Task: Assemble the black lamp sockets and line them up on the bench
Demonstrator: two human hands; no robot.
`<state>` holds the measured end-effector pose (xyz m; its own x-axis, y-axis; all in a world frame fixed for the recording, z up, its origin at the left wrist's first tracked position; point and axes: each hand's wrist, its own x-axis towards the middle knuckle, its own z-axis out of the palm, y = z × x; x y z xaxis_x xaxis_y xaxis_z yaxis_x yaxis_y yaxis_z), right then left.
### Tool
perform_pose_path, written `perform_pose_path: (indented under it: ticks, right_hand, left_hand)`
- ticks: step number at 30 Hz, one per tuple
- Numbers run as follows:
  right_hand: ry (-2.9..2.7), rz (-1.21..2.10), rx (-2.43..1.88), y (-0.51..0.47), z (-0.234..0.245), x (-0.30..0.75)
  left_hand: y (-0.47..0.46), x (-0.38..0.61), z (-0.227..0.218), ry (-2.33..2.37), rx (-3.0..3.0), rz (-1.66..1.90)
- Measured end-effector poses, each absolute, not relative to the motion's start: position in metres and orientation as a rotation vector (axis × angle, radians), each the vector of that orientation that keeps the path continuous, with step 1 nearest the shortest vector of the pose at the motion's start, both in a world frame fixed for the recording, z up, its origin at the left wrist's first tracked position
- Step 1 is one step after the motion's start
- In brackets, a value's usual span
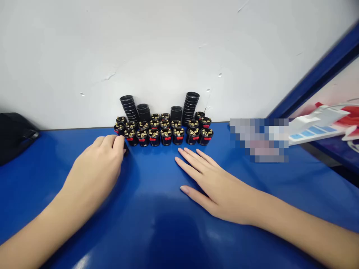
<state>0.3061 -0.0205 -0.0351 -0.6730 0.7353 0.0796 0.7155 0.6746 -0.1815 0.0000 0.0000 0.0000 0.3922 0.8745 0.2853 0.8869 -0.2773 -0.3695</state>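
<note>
Black sockets [166, 137]: at twelve o'clock from the middle of the blue tabletop [157, 183]; packed in rows, brass contacts upward, red tabs showing along the front row.
Tall black stacks [191, 108]: two, ribbed, hollow at the top, behind the front rows; one toward eleven o'clock, one toward twelve.
Short black stacks [143, 112]: two, between the tall pair.
Left hand [98, 158]: at ten o'clock, just beside the left end of the front row; fingers curled in round a black piece [126, 151], mostly hidden.
Right hand [211, 185]: at three o'clock, palm down, fingers spread and outstretched, gripping nothing; fingertips near the front row. Contact with the tabletop: cannot tell.
Black bag-like item [17, 136]: at ten o'clock, far edge.
White block [314, 129]: at two o'clock, blue panels.
Wall [168, 48]: white, scuffed, behind the stacks.
</note>
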Motion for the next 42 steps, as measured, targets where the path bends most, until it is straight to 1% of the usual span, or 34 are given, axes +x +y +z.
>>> perform_pose_path:
  ticks: [2, 5, 11, 13, 19, 23, 31, 36, 42]
  right_hand:
    - [-2.738, 0.183, -1.198, -0.021, -0.035, 0.306]
    - [-2.732, 0.145, -1.194, -0.021, -0.036, 0.305]
    - [-2.655, 0.078, -1.133, -0.019, -0.04, 0.306]
    - [-2.609, 0.071, -1.108, -0.018, -0.042, 0.306]
    - [-2.449, 0.145, -1.046, -0.013, -0.045, 0.305]
    - [-2.388, 0.231, -1.018, -0.012, -0.045, 0.305]
    - [-2.346, 0.297, -1.011, -0.013, -0.043, 0.304]
    - [-2.344, 0.321, -1.026, -0.013, -0.042, 0.303]
    - [-2.344, 0.345, -1.036, -0.014, -0.043, 0.305]
  left_hand:
    - [-0.003, 0.002, 0.001, -1.472, -2.198, -0.095]
    - [-0.004, 0.009, -0.003, -1.367, -2.301, -0.302]
    - [-0.003, 0.03, -0.022, -1.166, -2.705, -0.91]
    - [-0.002, 0.036, -0.028, -1.148, -2.803, -1.06]
    - [-0.002, 0.045, -0.04, -1.097, -2.94, -1.265]
    - [-0.005, 0.047, -0.041, -1.07, -3.011, -1.277]
    - [-0.008, 0.044, -0.038, -1.019, -3.08, -1.139]
    - [-0.001, 0.038, -0.026, -0.988, -2.804, -0.964]
    - [0.03, 0.02, 0.01, -0.978, -2.449, -0.749]
